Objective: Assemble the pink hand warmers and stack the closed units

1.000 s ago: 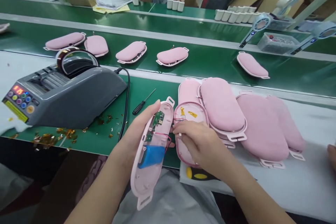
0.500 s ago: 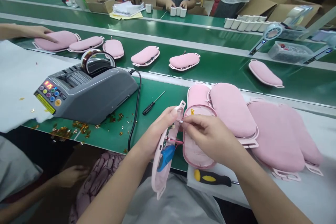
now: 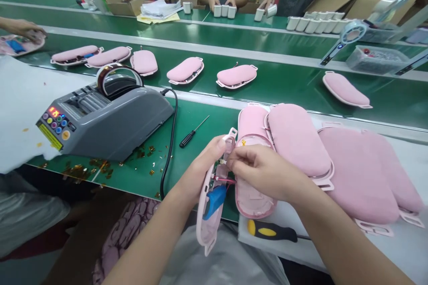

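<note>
My left hand (image 3: 210,156) grips a pink plastic shell (image 3: 210,231) by its upper end and holds it tilted on edge. Inside that shell are a green circuit board (image 3: 218,170) and a blue-wrapped battery (image 3: 216,200). Thumb and forefinger of my right hand (image 3: 256,167) are pinched at a small white connector (image 3: 223,161) beside the board; the fingers partly cover it. Red wires (image 3: 225,181) run from the board toward an open pink cover (image 3: 256,202), which lies inner side up under my right hand.
Pink padded units (image 3: 297,140) are stacked at right. A yellow-black screwdriver (image 3: 272,230) lies in front, a thin screwdriver (image 3: 189,138) left of my hands. A tape dispenser (image 3: 110,120) stands at left near tape scraps. Pink units (image 3: 236,75) line the green belt. Co-workers handle white containers (image 3: 224,11) opposite.
My right fingertips have moved slightly left and down, closer to the board. At far left, a co-worker's hand has turned a pink unit over and moved it left. Another person has set white containers down.
</note>
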Demonstrator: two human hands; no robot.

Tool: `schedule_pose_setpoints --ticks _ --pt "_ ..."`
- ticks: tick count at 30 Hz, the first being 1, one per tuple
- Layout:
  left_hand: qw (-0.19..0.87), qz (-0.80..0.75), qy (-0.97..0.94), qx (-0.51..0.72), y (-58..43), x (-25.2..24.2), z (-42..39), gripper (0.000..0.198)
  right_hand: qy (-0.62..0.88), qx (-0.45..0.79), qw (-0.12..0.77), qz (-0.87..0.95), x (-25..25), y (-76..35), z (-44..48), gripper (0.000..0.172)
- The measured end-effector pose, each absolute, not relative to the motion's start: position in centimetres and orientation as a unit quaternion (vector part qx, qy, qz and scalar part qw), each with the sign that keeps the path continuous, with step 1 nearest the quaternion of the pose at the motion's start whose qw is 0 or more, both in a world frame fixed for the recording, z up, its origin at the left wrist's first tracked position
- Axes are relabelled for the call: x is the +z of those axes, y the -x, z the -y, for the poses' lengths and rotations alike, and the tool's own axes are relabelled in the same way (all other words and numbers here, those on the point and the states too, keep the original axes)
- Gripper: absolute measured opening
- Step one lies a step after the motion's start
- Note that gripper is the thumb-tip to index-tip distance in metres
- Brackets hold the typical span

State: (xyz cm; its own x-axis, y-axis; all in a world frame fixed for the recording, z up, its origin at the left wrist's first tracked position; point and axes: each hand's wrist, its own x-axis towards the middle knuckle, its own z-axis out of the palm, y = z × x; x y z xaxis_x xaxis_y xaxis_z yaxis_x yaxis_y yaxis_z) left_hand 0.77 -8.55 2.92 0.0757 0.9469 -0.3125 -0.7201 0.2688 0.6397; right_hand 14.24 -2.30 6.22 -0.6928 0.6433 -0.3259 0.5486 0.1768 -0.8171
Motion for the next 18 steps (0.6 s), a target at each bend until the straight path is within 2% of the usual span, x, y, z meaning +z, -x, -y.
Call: schedule_pose_setpoints --ticks 5,8,13,18 --pt "0.705 -0.382 -0.251 0.542 -0.6 2.8 8.3 0.053 0.402 0.484 0.045 0.776 6.3 -14.1 2.2 0.02" --pt "0.7 -0.392 -0.271 0.531 -0.8 2.8 8.1 0.051 0.405 0.472 0.045 0.782 5.9 -13.9 2.2 0.018" --pt "0.734 -0.355 -0.164 0.555 -0.9 2.8 7.8 0.05 0.4 0.435 0.072 0.803 6.4 -14.4 2.4 0.022" --pt "0.816 -0.285 -0.075 0.497 0.5 2.3 7.1 0.052 0.458 0.348 0.141 0.806 8.3 -16.0 2.4 0.024"
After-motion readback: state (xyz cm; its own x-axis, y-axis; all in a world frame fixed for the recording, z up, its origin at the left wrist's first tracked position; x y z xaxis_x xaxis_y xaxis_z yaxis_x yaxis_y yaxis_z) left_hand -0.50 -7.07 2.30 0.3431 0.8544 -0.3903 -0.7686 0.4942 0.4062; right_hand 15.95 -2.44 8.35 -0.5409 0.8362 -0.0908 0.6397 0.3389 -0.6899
